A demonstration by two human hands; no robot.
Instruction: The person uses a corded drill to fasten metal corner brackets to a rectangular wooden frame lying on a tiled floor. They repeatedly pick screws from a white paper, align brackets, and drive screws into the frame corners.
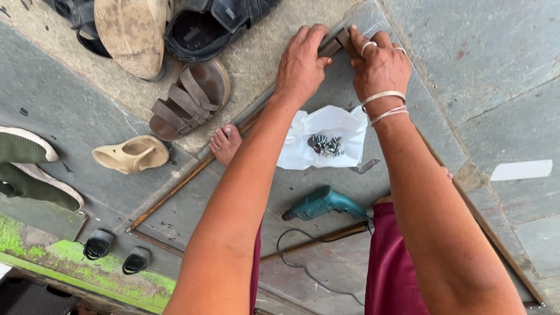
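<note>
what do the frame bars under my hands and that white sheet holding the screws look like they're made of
Frame bars: likely steel, brown and dull, thin and straight, probably rusty or unpainted. White sheet: seemingly thin plastic, crinkled and faintly glossy, perhaps a bag. Screws: shiny grey metal.

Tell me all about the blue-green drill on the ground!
The drill is a teal corded power tool with a dark metal nose. It lies on its side on the grey stone floor, nose pointing toward the left of the picture. A thin cord trails from its back end. Neither hand touches it; it rests below the white bag of screws.
</note>
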